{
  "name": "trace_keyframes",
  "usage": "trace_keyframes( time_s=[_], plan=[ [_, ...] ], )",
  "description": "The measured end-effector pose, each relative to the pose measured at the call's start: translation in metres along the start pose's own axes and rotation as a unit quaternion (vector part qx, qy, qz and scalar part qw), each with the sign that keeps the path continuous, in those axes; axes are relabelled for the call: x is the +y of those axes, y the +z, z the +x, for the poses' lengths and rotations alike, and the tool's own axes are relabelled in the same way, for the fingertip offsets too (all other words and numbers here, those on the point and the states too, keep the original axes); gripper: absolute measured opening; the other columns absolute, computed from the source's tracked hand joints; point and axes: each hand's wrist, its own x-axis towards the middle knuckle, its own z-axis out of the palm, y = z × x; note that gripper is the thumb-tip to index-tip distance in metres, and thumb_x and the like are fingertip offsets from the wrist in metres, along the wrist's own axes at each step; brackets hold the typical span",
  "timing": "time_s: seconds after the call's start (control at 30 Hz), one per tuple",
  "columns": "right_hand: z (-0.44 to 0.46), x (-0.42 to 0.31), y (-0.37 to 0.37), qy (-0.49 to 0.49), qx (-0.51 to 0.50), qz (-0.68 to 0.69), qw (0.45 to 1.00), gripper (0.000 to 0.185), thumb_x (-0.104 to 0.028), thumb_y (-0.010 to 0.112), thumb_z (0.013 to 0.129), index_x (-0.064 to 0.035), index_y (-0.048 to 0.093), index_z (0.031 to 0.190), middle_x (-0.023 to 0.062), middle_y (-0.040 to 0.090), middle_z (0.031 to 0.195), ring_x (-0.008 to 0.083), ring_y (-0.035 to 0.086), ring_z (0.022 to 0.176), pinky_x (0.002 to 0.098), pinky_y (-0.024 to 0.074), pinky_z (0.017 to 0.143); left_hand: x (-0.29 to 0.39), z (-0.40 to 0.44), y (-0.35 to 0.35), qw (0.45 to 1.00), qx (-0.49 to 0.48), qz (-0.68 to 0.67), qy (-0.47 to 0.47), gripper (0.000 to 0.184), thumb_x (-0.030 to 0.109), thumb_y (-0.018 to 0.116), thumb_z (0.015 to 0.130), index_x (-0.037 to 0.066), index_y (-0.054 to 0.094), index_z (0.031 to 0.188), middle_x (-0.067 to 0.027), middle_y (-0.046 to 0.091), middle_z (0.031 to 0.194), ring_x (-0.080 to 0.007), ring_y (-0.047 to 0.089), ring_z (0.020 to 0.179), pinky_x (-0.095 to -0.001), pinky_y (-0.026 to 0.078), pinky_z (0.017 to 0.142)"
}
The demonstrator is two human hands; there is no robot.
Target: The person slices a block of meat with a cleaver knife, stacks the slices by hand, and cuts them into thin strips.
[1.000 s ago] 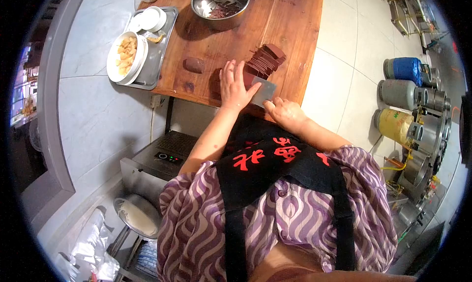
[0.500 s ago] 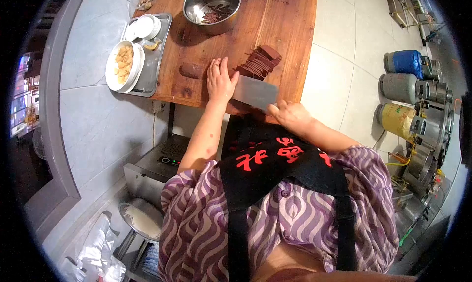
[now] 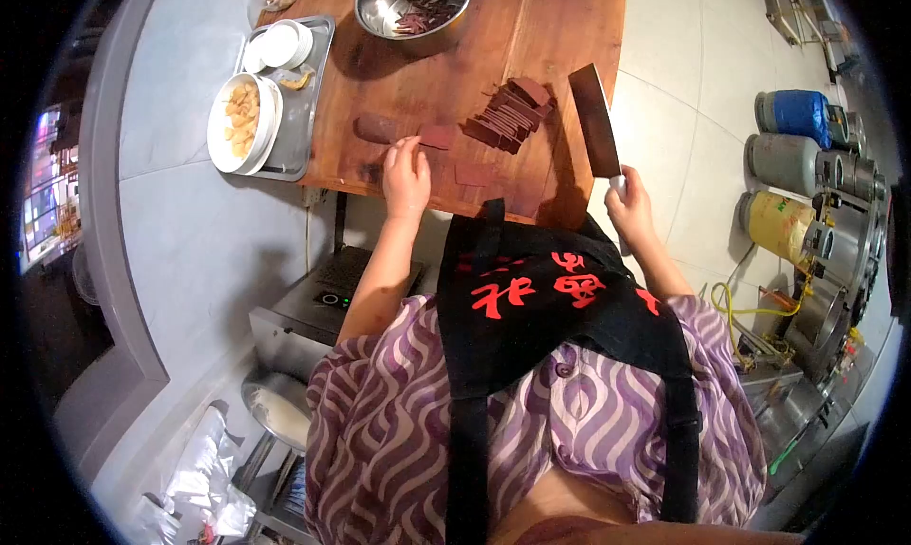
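A cleaver (image 3: 595, 122) is raised beyond the right table edge, its dark blade pointing up and away; my right hand (image 3: 634, 213) is closed round its pale handle. Over the front of the table, my left hand (image 3: 406, 182) has its fingers stretched forward. Its fingertips are beside or touching a dark reddish-brown slab (image 3: 438, 137); I cannot tell which. To their left lies a rounded block (image 3: 376, 128) of similar colour. A thin slice (image 3: 476, 174) rests near the front edge. Farther back is an overlapping row of slices (image 3: 508, 118).
A metal bowl (image 3: 455, 28) with dark strips stands at the back of the wooden table (image 3: 531, 32). At left, a metal tray (image 3: 299, 132) carries a white bowl (image 3: 214, 132) of pale yellow chunks and small white dishes (image 3: 287, 44). Gas cylinders (image 3: 783, 156) stand on the right.
My right hand has lifted the cleaver off the table and swung it right and upright. My left hand has drawn slightly back and left, uncovering the slab and the slice near the front edge.
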Motion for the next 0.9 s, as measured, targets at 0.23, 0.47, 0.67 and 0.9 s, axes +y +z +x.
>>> trace_keyframes(
  time_s=[0.23, 0.47, 0.67, 0.9],
  plan=[
    [0.024, 0.036, 0.027, 0.055, 0.029, 0.046, 0.997, 0.038, -0.014, 0.054, 0.084, -0.0008, 0.051, 0.118, 0.0190, 0.060, 0.073, 0.0305, 0.061, 0.066, 0.0402, 0.0487, 0.063, 0.040, 0.023, 0.028, 0.998, -0.053, -0.009, 0.044, 0.044, 0.014, 0.066, 0.085, -0.002, 0.052, 0.123, -0.0220, 0.052, 0.128, -0.0393, 0.047, 0.122, -0.0450, 0.041, 0.102],
    [0.023, 0.024, 0.023, -0.019, 0.044, -0.061, 0.997, 0.033, -0.015, 0.055, 0.087, -0.0031, 0.052, 0.117, 0.0275, 0.062, 0.078, 0.0443, 0.063, 0.075, 0.0489, 0.0493, 0.065, 0.076, 0.036, 0.047, 0.991, -0.122, -0.050, -0.006, 0.082, 0.028, 0.077, 0.077, 0.003, 0.032, 0.142, -0.0311, 0.044, 0.135, -0.0456, 0.040, 0.129, -0.0506, 0.037, 0.105],
    [0.028, 0.023, 0.019, -0.011, 0.020, -0.085, 0.996, 0.032, -0.014, 0.057, 0.085, -0.0029, 0.052, 0.115, 0.0299, 0.063, 0.082, 0.0465, 0.063, 0.080, 0.0506, 0.0506, 0.068, 0.084, 0.023, 0.065, 0.993, -0.109, 0.036, 0.026, 0.106, 0.034, 0.084, 0.068, 0.009, 0.020, 0.148, -0.0351, 0.037, 0.135, -0.0491, 0.038, 0.126, -0.0531, 0.035, 0.105],
    [0.046, 0.030, -0.004, -0.040, -0.043, -0.087, 0.994, 0.034, -0.015, 0.057, 0.084, -0.0011, 0.052, 0.115, 0.0309, 0.062, 0.080, 0.0473, 0.063, 0.081, 0.0510, 0.0505, 0.070, 0.100, 0.004, 0.089, 0.998, -0.028, 0.046, -0.014, 0.106, 0.030, 0.085, 0.068, 0.009, 0.019, 0.149, -0.0341, 0.033, 0.137, -0.0495, 0.037, 0.126, -0.0532, 0.036, 0.104]
  ],
)
